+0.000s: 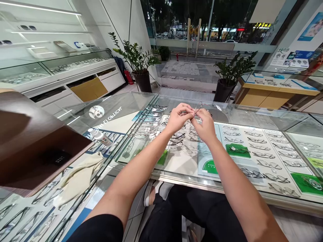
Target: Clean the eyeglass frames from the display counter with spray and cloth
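Note:
Above the glass display counter (176, 159), both of my hands meet with their fingertips together. Closed in a pinch, my left hand (178, 118) grips a thin-framed pair of eyeglasses (200, 107). My right hand (205, 125) is closed on the same pair from the other side. A slender reddish piece of the frame sticks up past my right fingers; most of it is hidden behind my hands. Under the glass top, rows of eyeglasses (176, 136) lie below my hands.
On the left counter stand a white spray bottle (101, 137), a crumpled cream cloth (82, 178) and a dark brown glossy board or case (37, 144). More display frames (262, 154) lie to the right. Potted plants (142, 79) and glass doors (193, 43) are beyond the counter.

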`<state>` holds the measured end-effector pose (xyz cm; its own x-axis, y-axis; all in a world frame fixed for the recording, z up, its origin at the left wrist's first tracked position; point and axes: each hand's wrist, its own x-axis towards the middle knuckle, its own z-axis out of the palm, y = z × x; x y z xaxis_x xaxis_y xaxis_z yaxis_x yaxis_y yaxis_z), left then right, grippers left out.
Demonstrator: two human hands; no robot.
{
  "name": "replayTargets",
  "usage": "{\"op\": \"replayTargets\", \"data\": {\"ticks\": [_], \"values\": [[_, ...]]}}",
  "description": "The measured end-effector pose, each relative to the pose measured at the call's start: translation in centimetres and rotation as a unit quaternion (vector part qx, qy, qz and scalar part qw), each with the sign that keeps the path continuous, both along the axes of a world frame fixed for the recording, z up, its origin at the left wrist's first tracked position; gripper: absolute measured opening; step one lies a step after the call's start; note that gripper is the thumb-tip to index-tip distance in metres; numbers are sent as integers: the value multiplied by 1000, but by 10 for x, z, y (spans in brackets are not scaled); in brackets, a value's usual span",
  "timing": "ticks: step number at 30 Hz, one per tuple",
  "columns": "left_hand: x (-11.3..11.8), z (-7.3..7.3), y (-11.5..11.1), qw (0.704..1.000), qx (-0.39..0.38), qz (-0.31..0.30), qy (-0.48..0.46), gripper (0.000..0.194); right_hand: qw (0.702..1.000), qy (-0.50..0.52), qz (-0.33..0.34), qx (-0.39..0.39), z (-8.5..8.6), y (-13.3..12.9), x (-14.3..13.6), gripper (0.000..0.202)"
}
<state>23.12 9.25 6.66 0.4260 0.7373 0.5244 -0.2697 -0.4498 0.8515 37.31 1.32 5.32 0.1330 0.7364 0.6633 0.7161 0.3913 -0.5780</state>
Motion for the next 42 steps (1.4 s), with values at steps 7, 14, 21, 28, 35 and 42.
{"op": "replayTargets", "data": {"ticks": [7, 14, 21, 28, 35, 42], "values": [[0, -3, 1, 1000, 10, 8, 5, 17, 999, -23, -2, 24, 0, -1, 1, 25], [-7, 16, -29, 945, 261, 187, 63, 17, 998, -46, -35, 24, 3, -4, 7, 33], [-113, 24, -77, 884, 192, 424, 50, 19, 997, -21, -54, 47, 0, -3, 18, 29], [-237, -16, -66, 718, -15, 674, 172, 78, 996, 31, -54, 58, -5, -1, 21, 24], [-254, -28, -46, 781, -75, 576, 230, 30, 995, 60, -47, 62, 7, -5, 32, 31], [-122, 19, -34, 985, 31, 164, 49, 36, 992, 102, -39, 59, 36, -11, 46, 39]]}}
